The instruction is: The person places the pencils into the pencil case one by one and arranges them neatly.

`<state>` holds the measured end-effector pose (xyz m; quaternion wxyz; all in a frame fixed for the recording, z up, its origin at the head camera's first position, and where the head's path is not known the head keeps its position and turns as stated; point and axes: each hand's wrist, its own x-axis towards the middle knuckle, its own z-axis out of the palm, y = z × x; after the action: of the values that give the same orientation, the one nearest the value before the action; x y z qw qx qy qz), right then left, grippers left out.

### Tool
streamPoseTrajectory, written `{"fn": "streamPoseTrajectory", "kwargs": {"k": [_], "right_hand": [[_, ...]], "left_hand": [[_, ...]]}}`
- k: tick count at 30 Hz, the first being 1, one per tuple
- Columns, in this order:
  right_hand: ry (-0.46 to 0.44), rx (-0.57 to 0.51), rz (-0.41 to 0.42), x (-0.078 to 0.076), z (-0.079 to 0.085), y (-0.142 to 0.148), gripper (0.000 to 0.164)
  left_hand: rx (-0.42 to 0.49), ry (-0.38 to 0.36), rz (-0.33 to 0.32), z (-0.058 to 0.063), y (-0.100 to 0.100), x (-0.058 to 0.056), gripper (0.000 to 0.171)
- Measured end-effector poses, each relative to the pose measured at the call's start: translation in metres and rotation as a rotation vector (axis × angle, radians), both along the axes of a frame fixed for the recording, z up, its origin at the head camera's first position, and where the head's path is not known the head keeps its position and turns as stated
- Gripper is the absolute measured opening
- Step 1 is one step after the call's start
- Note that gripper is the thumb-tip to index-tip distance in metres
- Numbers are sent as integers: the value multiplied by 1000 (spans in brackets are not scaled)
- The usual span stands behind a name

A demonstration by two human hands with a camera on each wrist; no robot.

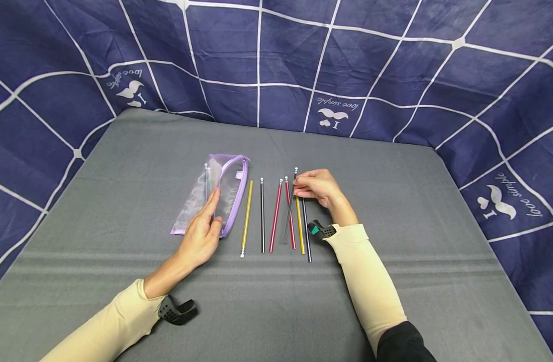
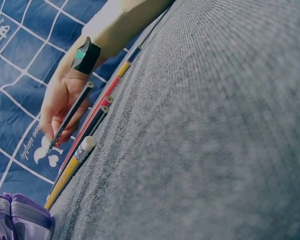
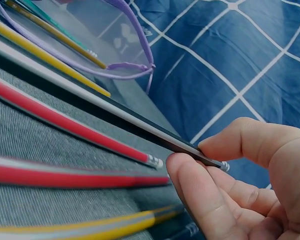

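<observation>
My left hand (image 1: 200, 236) lies on a see-through mesh pencil pouch (image 1: 235, 208) with purple zipper edging, its index finger stretched along the mesh. A few pencils show inside the pouch. Between thumb and fingertips, my right hand (image 1: 319, 186) pinches a black pencil (image 3: 115, 112) near its eraser end. This pencil hangs tilted above the row, its other end pointing toward the front. Below and beside it lie a yellow pencil (image 1: 247, 219), a black pencil (image 1: 262, 216), two red ones (image 1: 275, 216), another yellow one (image 1: 300, 226) and a dark blue one (image 1: 306, 231).
A grey cloth covers the table (image 1: 394, 201). Behind it and along both sides hangs a dark blue curtain (image 1: 285, 60) with white grid lines. Black wrist mounts sit on both wrists, the left one (image 1: 177, 310) close to the tabletop.
</observation>
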<state>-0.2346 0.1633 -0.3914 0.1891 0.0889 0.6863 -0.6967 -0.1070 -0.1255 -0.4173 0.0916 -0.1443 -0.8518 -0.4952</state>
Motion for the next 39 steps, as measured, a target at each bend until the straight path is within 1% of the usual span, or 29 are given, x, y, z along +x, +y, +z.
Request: {"fn": "streamPoseTrajectory", "kwargs": {"k": [4,11,16,26,33,39], "right_hand": [[5,2,5,-1,0,-6,13],[6,-3,9,-2,1,-16,10],[9,-17,8,-4,0,-22,10],[25,-31,12,-5,1,-33,11],[26,-49,15,-6,1,-43,9],[30,-60,13,-8,2,-53,11]], "left_hand": [[-7,6,3,0,0,-1,63],[1,14,4,-1,0,-1,63],[-6,18,4,0,-1,-1,64],[-7,10,0,1,0,-1,64],[2,9,-1,-1,0,0,63],[-3,12,6,-1,0,-1,65]]}}
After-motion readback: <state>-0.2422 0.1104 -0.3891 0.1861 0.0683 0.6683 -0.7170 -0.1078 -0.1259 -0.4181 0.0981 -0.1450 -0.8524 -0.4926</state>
